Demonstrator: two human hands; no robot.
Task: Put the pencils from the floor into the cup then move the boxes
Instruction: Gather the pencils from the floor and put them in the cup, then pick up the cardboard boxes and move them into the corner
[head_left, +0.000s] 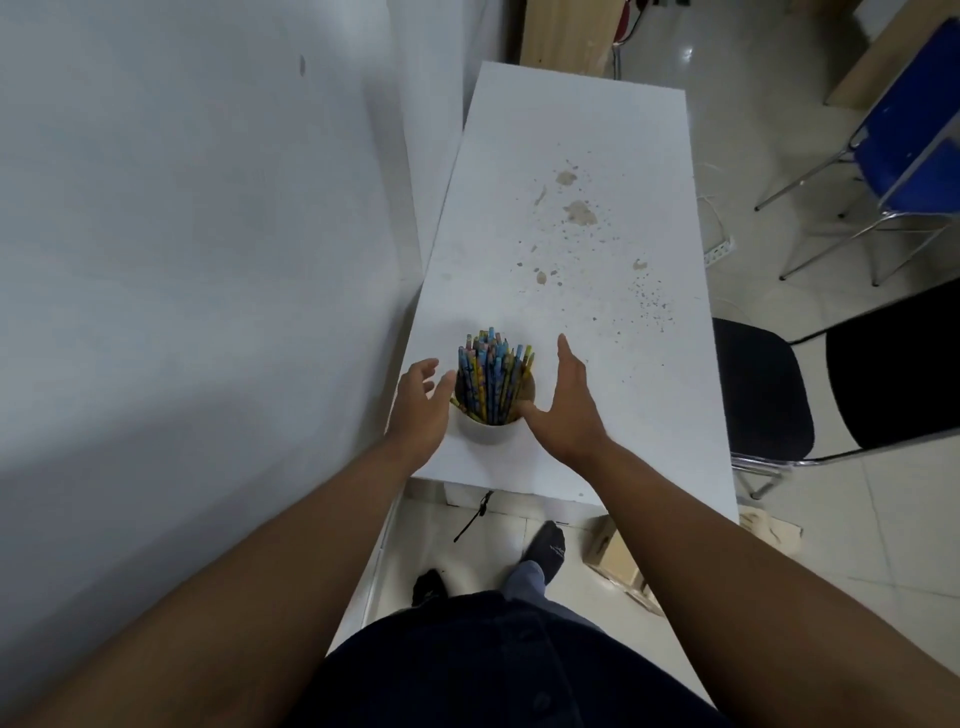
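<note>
A white cup (488, 431) stands near the front edge of a long white box top (566, 156), filled with several blue and yellow pencils (491, 374) standing upright. My left hand (423, 400) is just left of the cup, fingers relaxed, its thumb close to the rim. My right hand (566, 405) is just right of the cup, fingers straight and spread, its thumb near the cup's side. Neither hand grips anything. A small cardboard box (615, 558) lies on the floor at the lower right.
A white wall (182, 234) runs along the left. A black chair (763, 389) stands to the right of the white box, a blue chair (914, 135) farther back. The box top carries brown stains. A black rod (470, 519) lies on the tiled floor near my feet.
</note>
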